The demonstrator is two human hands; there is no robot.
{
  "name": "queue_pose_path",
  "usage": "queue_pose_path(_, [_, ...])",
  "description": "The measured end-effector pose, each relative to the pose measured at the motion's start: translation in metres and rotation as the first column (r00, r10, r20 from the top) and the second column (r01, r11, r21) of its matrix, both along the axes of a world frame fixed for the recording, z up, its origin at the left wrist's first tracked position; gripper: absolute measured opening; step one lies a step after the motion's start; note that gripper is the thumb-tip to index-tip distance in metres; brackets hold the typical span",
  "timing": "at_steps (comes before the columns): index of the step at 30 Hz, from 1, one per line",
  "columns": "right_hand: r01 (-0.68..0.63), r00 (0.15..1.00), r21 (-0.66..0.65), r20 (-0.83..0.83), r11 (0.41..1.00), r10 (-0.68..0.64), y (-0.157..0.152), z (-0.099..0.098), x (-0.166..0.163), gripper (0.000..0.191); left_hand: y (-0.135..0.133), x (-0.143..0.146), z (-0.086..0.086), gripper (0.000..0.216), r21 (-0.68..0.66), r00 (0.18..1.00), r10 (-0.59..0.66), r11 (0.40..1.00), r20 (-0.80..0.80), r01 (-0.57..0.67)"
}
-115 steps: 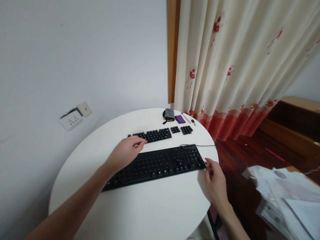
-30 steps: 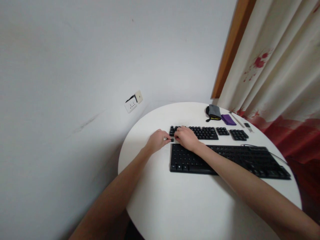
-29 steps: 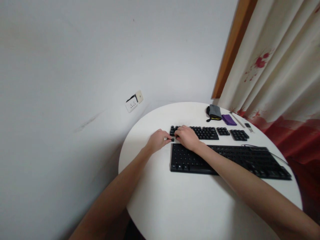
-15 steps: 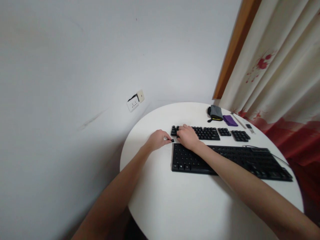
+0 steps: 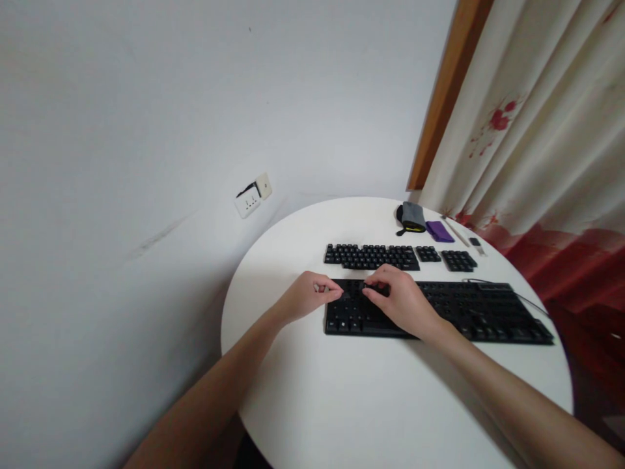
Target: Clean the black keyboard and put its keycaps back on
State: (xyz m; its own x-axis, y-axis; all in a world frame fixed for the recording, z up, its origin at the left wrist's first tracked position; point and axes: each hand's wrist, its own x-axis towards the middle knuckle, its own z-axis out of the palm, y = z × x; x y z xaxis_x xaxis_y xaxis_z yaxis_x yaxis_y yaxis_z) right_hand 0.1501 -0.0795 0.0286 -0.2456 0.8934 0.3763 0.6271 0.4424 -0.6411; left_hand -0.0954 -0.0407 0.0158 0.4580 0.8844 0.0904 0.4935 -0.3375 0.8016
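A black keyboard [image 5: 469, 312] lies across the round white table [image 5: 371, 404], its cable leaving at the right. Behind it, loose black keycaps are laid out in three blocks: a long one [image 5: 371, 256], a small one [image 5: 428, 254] and a square one [image 5: 458, 260]. Both hands are over the keyboard's left end. My left hand [image 5: 310, 298] is closed in a pinch at the top-left corner, with a small pale bit showing between the fingers. My right hand [image 5: 403, 301] pinches a small black keycap [image 5: 377, 288] over the top row.
At the table's far edge lie a grey pouch [image 5: 411, 216], a purple item [image 5: 439, 231], a thin stick [image 5: 456, 229] and a small dark piece [image 5: 475, 241]. A wall socket [image 5: 251, 197] is on the white wall. A flowered curtain [image 5: 527, 143] hangs at the right.
Both hands have drawn back from the left end of the long keycap block to the keyboard's upper left corner. The right hand now pinches a keycap.
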Motion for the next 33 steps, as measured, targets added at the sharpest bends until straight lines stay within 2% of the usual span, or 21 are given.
queue_pose_path(6, [-0.04, 0.999, -0.067, 0.003, 0.997, 0.04, 0.001, -0.003, -0.003, 0.006, -0.025, -0.002, -0.004, 0.011, 0.138, 1.0, 0.019, 0.99, -0.013, -0.017])
queue_pose_path(16, [-0.064, 0.997, -0.122, -0.042, 0.99, 0.059, 0.008, -0.014, -0.004, 0.008, -0.023, -0.004, -0.012, 0.011, 0.112, 0.998, -0.057, 0.992, -0.03, 0.06])
queue_pose_path(24, [-0.056, 0.998, -0.163, -0.04, 0.985, 0.051, 0.007, -0.015, -0.007, 0.009, -0.026, -0.003, -0.014, 0.003, 0.311, 0.988, -0.132, 0.938, -0.08, 0.151])
queue_pose_path(29, [-0.069, 0.997, -0.205, -0.046, 0.976, 0.06, 0.007, -0.015, -0.008, 0.009, -0.029, -0.005, -0.008, 0.013, 0.326, 0.972, -0.162, 0.922, -0.168, 0.21])
queue_pose_path(33, [-0.077, 0.996, -0.206, -0.049, 0.975, 0.069, 0.005, -0.015, -0.009, 0.008, -0.013, -0.003, 0.009, 0.011, 0.224, 0.942, -0.246, 0.928, -0.228, 0.297])
